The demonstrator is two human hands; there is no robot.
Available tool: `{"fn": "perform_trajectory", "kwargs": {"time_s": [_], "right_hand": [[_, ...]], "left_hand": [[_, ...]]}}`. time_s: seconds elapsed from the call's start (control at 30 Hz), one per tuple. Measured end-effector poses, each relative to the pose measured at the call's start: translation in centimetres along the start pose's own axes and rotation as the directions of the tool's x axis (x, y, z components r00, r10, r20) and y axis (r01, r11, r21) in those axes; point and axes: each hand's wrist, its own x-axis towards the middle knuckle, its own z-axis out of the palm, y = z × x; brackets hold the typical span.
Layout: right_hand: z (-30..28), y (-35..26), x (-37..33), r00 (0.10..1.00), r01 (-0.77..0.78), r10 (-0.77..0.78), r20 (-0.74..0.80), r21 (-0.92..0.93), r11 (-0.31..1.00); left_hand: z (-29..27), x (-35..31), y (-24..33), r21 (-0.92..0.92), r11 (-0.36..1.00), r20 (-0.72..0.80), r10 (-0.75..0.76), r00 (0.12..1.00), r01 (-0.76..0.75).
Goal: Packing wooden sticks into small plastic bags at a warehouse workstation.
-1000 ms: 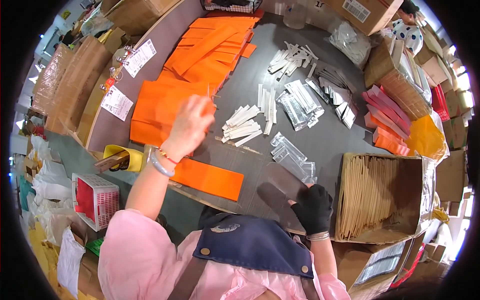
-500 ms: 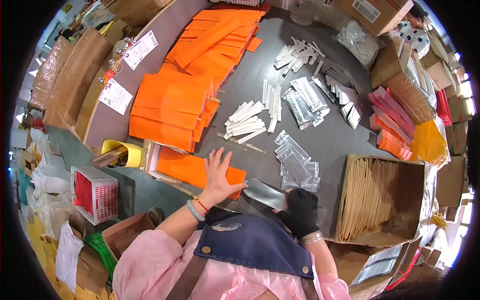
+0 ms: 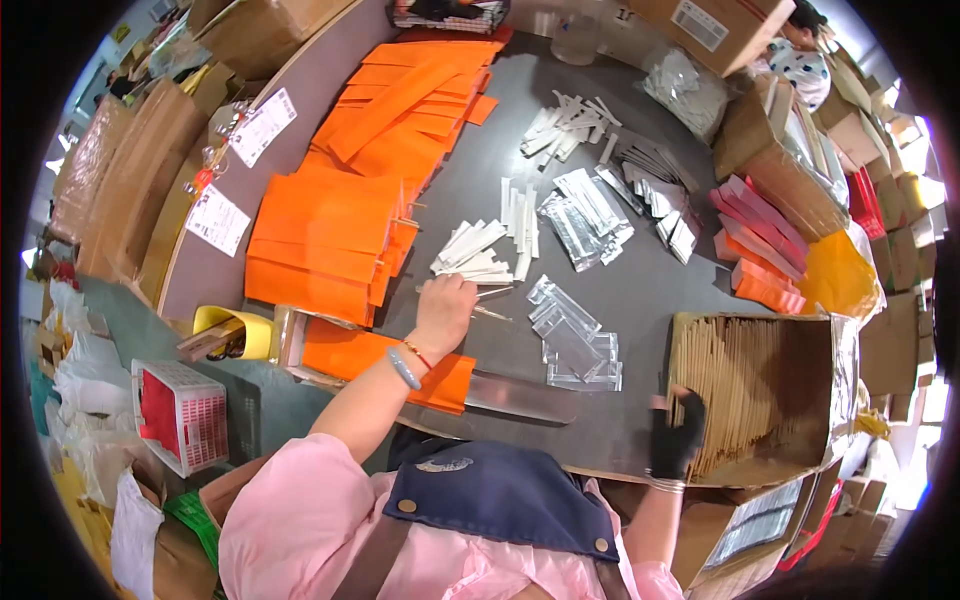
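Note:
My left hand (image 3: 447, 312) reaches over the dark table with its fingers curled down beside a pile of white paper packets (image 3: 472, 250); its fingertips are hidden. Thin sticks (image 3: 492, 314) lie next to it. Under my left wrist lies a flat orange sleeve (image 3: 345, 352), and a clear plastic pouch (image 3: 522, 398) extends from the sleeve's right end. My right hand (image 3: 678, 440), in a black fingerless glove, is at the left edge of a cardboard box (image 3: 682, 335) of wooden sticks (image 3: 745, 390). Its thumb and fingers stand apart, and nothing shows between them.
Stacked orange sleeves (image 3: 320, 235) cover the table's left side. Clear wrapped packets (image 3: 575, 335) and silvery packets (image 3: 588, 215) lie mid-table. Red and orange folded pieces (image 3: 765, 240) sit at the right, near an open carton (image 3: 765, 160). A yellow container (image 3: 255, 332) stands at the left edge.
My left hand has lifted off the orange sleeve and moved forward to the white packets, its fingers now curled. My right hand has let go of the clear pouch and moved right to the stick box.

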Motion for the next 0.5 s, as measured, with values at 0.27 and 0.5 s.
{"fn": "perform_trajectory", "kwargs": {"time_s": [0.27,0.5], "right_hand": [[-6.0,12.5,-2.8,0.895,-0.406,0.444,0.034,-0.352,0.844],[-5.2,11.8,-2.4,0.872,-0.452,0.490,-0.004,-0.393,0.801]], "left_hand": [[1.4,2.9,6.6,-0.399,0.842,0.032,0.410,0.911,-0.365],[1.5,4.2,8.0,-0.304,0.887,0.311,0.437,0.844,-0.348]]}}
